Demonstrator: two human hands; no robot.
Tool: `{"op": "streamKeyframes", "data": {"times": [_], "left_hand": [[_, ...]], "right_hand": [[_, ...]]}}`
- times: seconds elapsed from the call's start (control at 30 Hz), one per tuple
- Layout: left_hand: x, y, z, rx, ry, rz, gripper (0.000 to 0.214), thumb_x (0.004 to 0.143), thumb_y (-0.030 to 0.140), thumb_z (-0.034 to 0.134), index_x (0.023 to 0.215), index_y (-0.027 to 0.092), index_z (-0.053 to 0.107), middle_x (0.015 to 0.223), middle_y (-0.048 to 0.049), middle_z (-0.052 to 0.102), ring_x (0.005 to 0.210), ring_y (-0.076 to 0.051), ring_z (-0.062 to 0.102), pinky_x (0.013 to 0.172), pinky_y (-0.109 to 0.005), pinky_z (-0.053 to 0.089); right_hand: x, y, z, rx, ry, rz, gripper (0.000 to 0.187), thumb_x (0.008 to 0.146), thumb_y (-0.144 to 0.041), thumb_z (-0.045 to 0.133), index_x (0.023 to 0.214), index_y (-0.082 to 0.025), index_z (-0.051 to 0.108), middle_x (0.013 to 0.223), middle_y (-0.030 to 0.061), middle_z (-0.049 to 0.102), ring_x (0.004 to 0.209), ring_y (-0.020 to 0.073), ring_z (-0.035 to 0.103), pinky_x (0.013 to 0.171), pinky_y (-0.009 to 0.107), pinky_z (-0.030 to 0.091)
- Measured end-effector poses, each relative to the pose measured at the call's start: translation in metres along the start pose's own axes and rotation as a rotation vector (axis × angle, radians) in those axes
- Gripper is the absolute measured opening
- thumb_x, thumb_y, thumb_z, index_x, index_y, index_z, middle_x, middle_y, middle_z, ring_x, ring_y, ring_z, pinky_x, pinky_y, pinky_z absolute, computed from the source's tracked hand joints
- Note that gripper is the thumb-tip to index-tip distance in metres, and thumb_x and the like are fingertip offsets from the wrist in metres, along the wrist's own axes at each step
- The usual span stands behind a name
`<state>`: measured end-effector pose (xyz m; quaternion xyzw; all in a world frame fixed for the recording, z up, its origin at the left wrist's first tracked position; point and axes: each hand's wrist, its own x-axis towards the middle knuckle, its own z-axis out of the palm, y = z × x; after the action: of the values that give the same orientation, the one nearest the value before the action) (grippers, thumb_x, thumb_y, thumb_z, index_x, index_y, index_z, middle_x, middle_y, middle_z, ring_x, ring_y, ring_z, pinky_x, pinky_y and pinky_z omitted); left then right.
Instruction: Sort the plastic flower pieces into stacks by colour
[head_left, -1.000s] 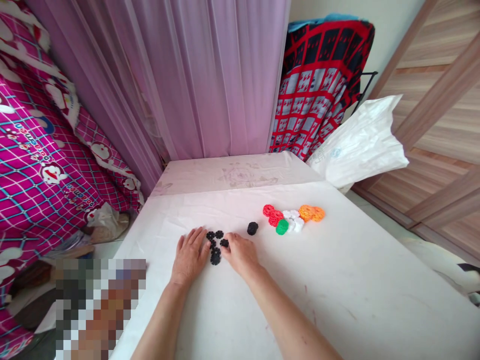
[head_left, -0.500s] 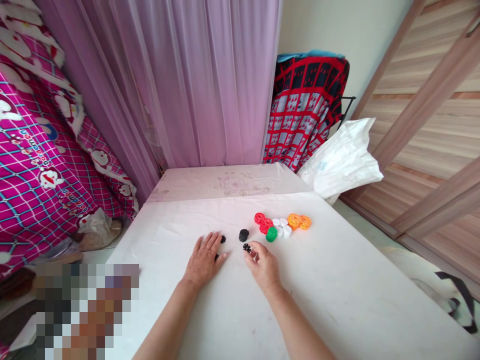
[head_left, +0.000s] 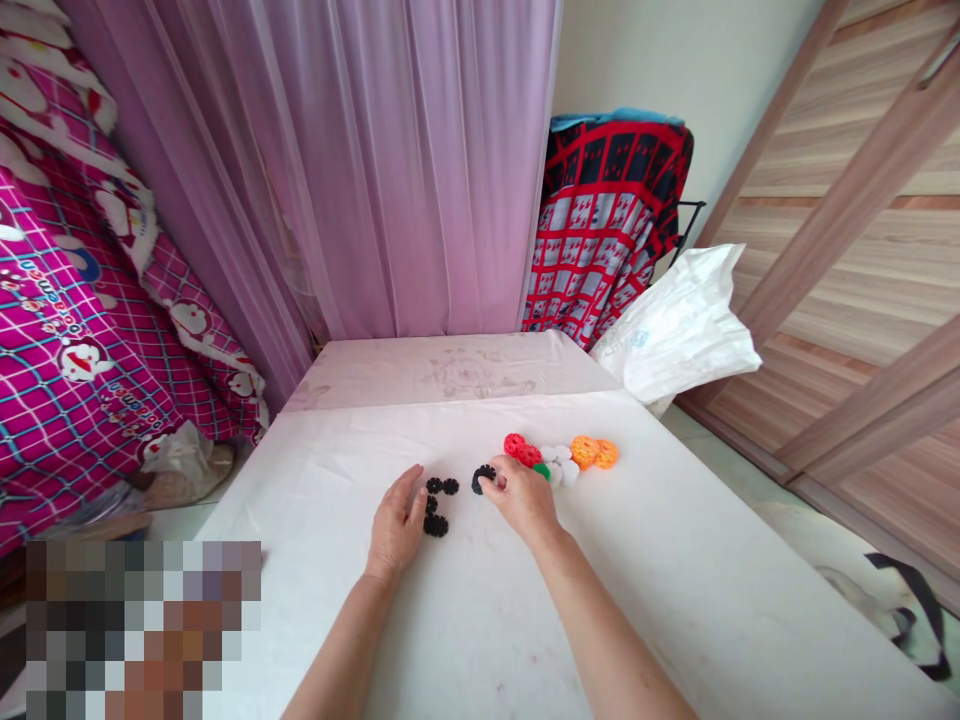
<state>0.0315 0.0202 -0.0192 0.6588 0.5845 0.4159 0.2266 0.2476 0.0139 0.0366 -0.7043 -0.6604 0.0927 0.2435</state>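
Several loose black gear-shaped discs (head_left: 437, 504) lie on the white table (head_left: 697, 580). My left hand (head_left: 396, 523) rests beside them on their left, fingers stretched out flat. A small black stack of discs (head_left: 482, 478) stands further right, and my right hand (head_left: 522, 496) has its fingertips pinched on it. Behind that hand sit stacks of red discs (head_left: 520, 449), white discs (head_left: 561, 464), orange discs (head_left: 592, 452) and a green disc (head_left: 541, 469), partly hidden by my fingers.
A purple curtain (head_left: 390, 170) hangs behind the table. A pink patterned blanket (head_left: 82, 300) is on the left, a red checked blanket (head_left: 607, 230) and a white plastic bag (head_left: 679, 325) at the back right. Wooden panelling (head_left: 862, 250) runs along the right.
My right hand picked a black disc from the loose pile and carried it right to the black stack. My left hand stayed by the loose discs, uncovering them.
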Motion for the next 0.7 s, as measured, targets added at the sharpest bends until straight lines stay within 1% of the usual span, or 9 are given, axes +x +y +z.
{"op": "streamKeyframes", "data": {"times": [0.1, 0.2, 0.27, 0.33, 0.4, 0.47, 0.53, 0.6, 0.7], "left_hand": [[0.000, -0.001, 0.001, -0.093, 0.040, -0.052, 0.040, 0.089, 0.039, 0.052, 0.123, 0.024, 0.067, 0.128, -0.0077, 0.068, 0.121, -0.023, 0.061, 0.108, -0.043, 0.046], [0.000, -0.004, 0.003, -0.192, 0.105, -0.115, 0.037, 0.087, 0.034, 0.053, 0.119, 0.024, 0.068, 0.124, -0.0067, 0.070, 0.119, -0.022, 0.062, 0.110, -0.043, 0.044], [0.001, -0.006, 0.003, -0.284, 0.172, -0.179, 0.035, 0.086, 0.032, 0.052, 0.116, 0.023, 0.069, 0.124, -0.0065, 0.070, 0.120, -0.021, 0.061, 0.112, -0.043, 0.042], [0.002, -0.006, 0.001, -0.419, 0.219, -0.237, 0.033, 0.086, 0.033, 0.053, 0.113, 0.023, 0.069, 0.127, -0.0074, 0.068, 0.122, -0.022, 0.060, 0.111, -0.044, 0.043], [0.004, -0.005, -0.004, -0.578, 0.238, -0.282, 0.033, 0.085, 0.038, 0.056, 0.112, 0.022, 0.069, 0.131, -0.0091, 0.065, 0.124, -0.023, 0.059, 0.108, -0.044, 0.046], [0.006, -0.003, -0.009, -0.711, 0.242, -0.314, 0.036, 0.082, 0.043, 0.061, 0.111, 0.022, 0.068, 0.133, -0.0105, 0.064, 0.123, -0.025, 0.059, 0.105, -0.045, 0.048], [0.008, -0.001, -0.015, -0.802, 0.240, -0.339, 0.040, 0.079, 0.046, 0.066, 0.111, 0.022, 0.068, 0.134, -0.0115, 0.063, 0.121, -0.026, 0.060, 0.104, -0.046, 0.048], [0.009, 0.001, -0.019, -0.869, 0.221, -0.359, 0.045, 0.075, 0.048, 0.071, 0.112, 0.022, 0.067, 0.134, -0.0122, 0.063, 0.120, -0.026, 0.061, 0.104, -0.047, 0.048], [0.010, 0.002, -0.023, -0.945, 0.187, -0.386, 0.052, 0.070, 0.050, 0.076, 0.113, 0.022, 0.067, 0.135, -0.0126, 0.062, 0.119, -0.027, 0.062, 0.103, -0.047, 0.048]], "right_hand": [[0.001, 0.000, 0.001, -0.029, -0.014, -0.014, 0.017, 0.085, -0.034, 0.062, 0.097, -0.024, 0.069, 0.077, -0.0018, 0.073, 0.069, 0.0135, 0.066, 0.060, 0.024, 0.036], [0.000, 0.001, 0.001, -0.024, -0.008, -0.014, 0.023, 0.085, -0.034, 0.063, 0.104, -0.023, 0.068, 0.076, -0.0014, 0.073, 0.070, 0.0144, 0.067, 0.060, 0.023, 0.038], [-0.005, 0.000, 0.001, -0.001, 0.007, -0.028, 0.025, 0.086, -0.034, 0.062, 0.108, -0.023, 0.068, 0.077, -0.0010, 0.073, 0.072, 0.0146, 0.068, 0.061, 0.023, 0.040], [-0.016, -0.005, 0.003, 0.012, 0.000, -0.075, 0.022, 0.089, -0.031, 0.057, 0.106, -0.023, 0.069, 0.082, 0.0003, 0.075, 0.075, 0.0143, 0.069, 0.064, 0.022, 0.042], [-0.027, -0.015, 0.006, -0.007, -0.057, -0.144, 0.022, 0.093, -0.027, 0.051, 0.103, -0.024, 0.070, 0.088, 0.0018, 0.076, 0.079, 0.0145, 0.070, 0.067, 0.021, 0.043], [-0.035, -0.031, 0.012, -0.069, -0.152, -0.180, 0.028, 0.095, -0.025, 0.045, 0.110, -0.025, 0.069, 0.089, 0.0035, 0.077, 0.081, 0.0162, 0.072, 0.069, 0.022, 0.044], [-0.037, -0.047, 0.018, -0.153, -0.239, -0.148, 0.036, 0.097, -0.025, 0.043, 0.128, -0.023, 0.061, 0.086, 0.0070, 0.077, 0.080, 0.0189, 0.073, 0.069, 0.024, 0.047], [-0.032, -0.060, 0.023, -0.218, -0.301, -0.092, 0.043, 0.097, -0.022, 0.042, 0.140, -0.018, 0.051, 0.086, 0.0111, 0.077, 0.081, 0.0218, 0.074, 0.070, 0.027, 0.049], [-0.023, -0.068, 0.028, -0.260, -0.352, -0.039, 0.045, 0.096, -0.017, 0.043, 0.140, -0.016, 0.052, 0.090, 0.0142, 0.077, 0.086, 0.0250, 0.074, 0.072, 0.031, 0.051]]}}
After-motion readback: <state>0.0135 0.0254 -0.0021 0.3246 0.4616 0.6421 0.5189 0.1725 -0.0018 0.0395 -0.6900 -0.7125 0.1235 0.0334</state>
